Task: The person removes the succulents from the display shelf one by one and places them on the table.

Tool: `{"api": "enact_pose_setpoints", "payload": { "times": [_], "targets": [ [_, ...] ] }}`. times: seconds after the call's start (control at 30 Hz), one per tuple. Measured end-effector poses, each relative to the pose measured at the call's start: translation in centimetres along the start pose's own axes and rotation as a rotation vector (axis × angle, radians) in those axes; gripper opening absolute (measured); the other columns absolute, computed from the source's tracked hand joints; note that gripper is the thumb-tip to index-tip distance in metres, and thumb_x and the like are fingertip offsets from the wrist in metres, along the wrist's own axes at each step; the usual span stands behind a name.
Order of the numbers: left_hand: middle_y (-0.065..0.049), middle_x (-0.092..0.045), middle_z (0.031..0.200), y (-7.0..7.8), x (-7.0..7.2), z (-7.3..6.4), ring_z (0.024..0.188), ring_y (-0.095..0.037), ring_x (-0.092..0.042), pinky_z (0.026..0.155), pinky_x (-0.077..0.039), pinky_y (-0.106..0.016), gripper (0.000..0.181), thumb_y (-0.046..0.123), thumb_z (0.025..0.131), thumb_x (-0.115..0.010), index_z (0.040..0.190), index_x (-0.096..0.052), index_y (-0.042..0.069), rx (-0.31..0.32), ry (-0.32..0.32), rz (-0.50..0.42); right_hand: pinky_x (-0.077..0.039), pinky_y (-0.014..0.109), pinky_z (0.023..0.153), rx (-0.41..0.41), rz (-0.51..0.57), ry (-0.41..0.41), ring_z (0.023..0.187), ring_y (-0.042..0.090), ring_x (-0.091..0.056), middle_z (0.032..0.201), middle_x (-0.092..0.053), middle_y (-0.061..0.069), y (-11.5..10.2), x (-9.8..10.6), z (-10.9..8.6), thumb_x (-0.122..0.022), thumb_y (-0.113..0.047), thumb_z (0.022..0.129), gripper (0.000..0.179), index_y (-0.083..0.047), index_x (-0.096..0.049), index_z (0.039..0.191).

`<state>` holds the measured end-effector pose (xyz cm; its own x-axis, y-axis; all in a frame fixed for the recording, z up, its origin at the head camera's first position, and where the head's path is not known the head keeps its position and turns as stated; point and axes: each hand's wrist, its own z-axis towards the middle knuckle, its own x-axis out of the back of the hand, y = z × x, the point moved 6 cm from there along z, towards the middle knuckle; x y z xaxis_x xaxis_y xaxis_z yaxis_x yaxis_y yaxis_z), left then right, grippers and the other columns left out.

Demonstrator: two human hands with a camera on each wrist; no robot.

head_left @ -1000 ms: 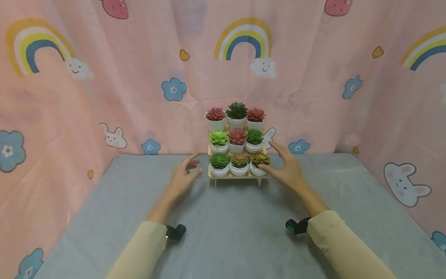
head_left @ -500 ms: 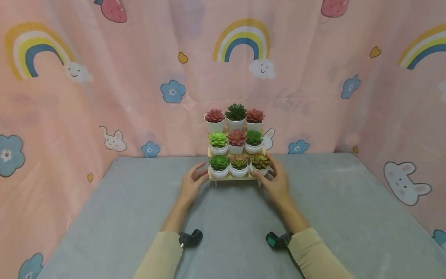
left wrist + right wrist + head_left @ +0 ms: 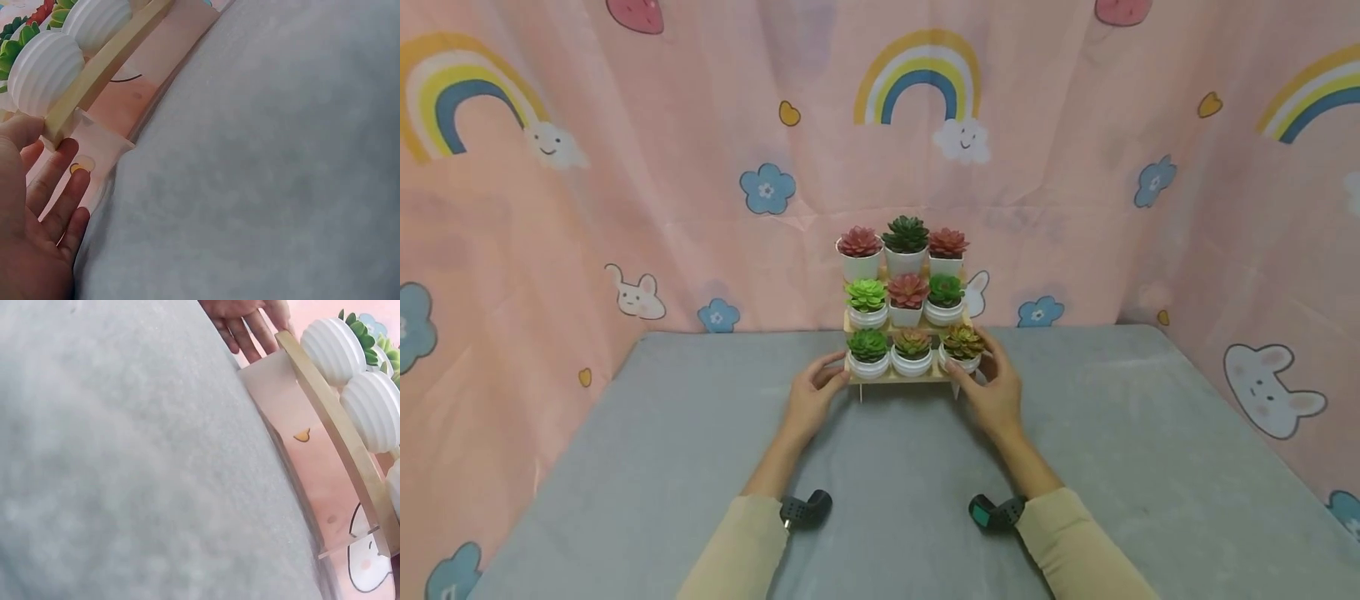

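Note:
A three-tier wooden stand (image 3: 895, 380) holds several small succulents in white pots near the back of the table. My left hand (image 3: 811, 398) pinches the left end of its bottom shelf. In the left wrist view, the thumb lies above the shelf end (image 3: 62, 125) and a finger below it. At the other end, my right hand (image 3: 997, 398) grips the yellow-green potted succulent (image 3: 961, 340), thumb across the front of its pot. The right hand's other fingers are partly hidden behind the pot. The right wrist view shows the left hand (image 3: 240, 322) across the stand.
A grey cloth (image 3: 895, 500) covers the table. Close behind the stand hangs a pink patterned curtain (image 3: 700, 225). Green succulents (image 3: 868, 344) and red ones (image 3: 860, 242) fill the other shelf places. Both wrists wear black camera mounts (image 3: 808, 510).
Both hands have moved inward, the left onto the stand's end and the right onto the front-right potted succulent. That pot has shifted slightly right against its neighbours.

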<state>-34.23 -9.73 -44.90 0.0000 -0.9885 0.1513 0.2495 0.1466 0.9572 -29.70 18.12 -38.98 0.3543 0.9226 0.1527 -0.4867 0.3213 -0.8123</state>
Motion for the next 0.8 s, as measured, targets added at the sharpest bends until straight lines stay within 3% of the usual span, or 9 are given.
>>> {"api": "enact_pose_setpoints", "payload": {
  "times": [0.23, 0.4, 0.57, 0.67, 0.8],
  "targets": [
    [-0.02, -0.074, 0.118, -0.4, 0.3, 0.1, 0.114, -0.027, -0.069, 0.091, -0.053, -0.022, 0.038, 0.013, 0.096, -0.068, 0.134, -0.065, 0.009, 0.019, 0.006, 0.0, -0.049, 0.009, 0.091, -0.034, 0.019, 0.038, 0.106, 0.002, -0.06, 0.132, -0.062, 0.028, -0.3, 0.8, 0.6, -0.08, 0.005, 0.08, 0.061, 0.006, -0.057, 0.136],
    [-0.017, -0.074, 0.119, -0.6, 0.1, 0.2, 0.116, -0.028, -0.069, 0.094, -0.054, -0.027, 0.038, 0.017, 0.096, -0.069, 0.134, -0.065, 0.011, 0.03, -0.002, 0.009, -0.051, 0.01, 0.087, -0.033, 0.04, 0.077, 0.104, -0.003, -0.06, 0.129, -0.061, 0.026, -0.4, 2.7, 1.4, -0.078, 0.009, 0.079, 0.061, 0.01, -0.055, 0.135],
    [-0.017, -0.074, 0.121, -0.4, -0.3, 0.5, 0.117, -0.029, -0.068, 0.095, -0.055, -0.032, 0.038, 0.018, 0.096, -0.069, 0.134, -0.065, 0.012, 0.029, -0.013, -0.007, -0.05, 0.007, 0.088, -0.026, -0.021, 0.073, 0.105, -0.007, -0.059, 0.128, -0.059, 0.02, 0.0, 4.5, 2.5, -0.078, 0.009, 0.079, 0.062, 0.011, -0.053, 0.136],
    [-0.018, -0.073, 0.122, -0.3, -0.3, 0.4, 0.118, -0.03, -0.068, 0.095, -0.055, -0.031, 0.038, 0.015, 0.096, -0.069, 0.133, -0.065, 0.01, 0.034, -0.01, -0.02, -0.049, 0.006, 0.087, -0.019, -0.061, 0.062, 0.105, -0.009, -0.057, 0.128, -0.059, 0.021, 0.6, 5.3, 3.3, -0.078, 0.008, 0.079, 0.062, 0.011, -0.052, 0.136],
    [-0.017, -0.073, 0.122, -0.1, 0.0, 0.1, 0.118, -0.029, -0.067, 0.093, -0.054, -0.026, 0.038, 0.014, 0.096, -0.069, 0.133, -0.065, 0.011, 0.05, -0.001, -0.023, -0.048, 0.004, 0.086, -0.031, -0.094, 0.05, 0.104, -0.011, -0.056, 0.132, -0.058, 0.019, 3.2, 6.1, 4.6, -0.078, 0.005, 0.081, 0.062, 0.004, -0.053, 0.138]
  ]
}}
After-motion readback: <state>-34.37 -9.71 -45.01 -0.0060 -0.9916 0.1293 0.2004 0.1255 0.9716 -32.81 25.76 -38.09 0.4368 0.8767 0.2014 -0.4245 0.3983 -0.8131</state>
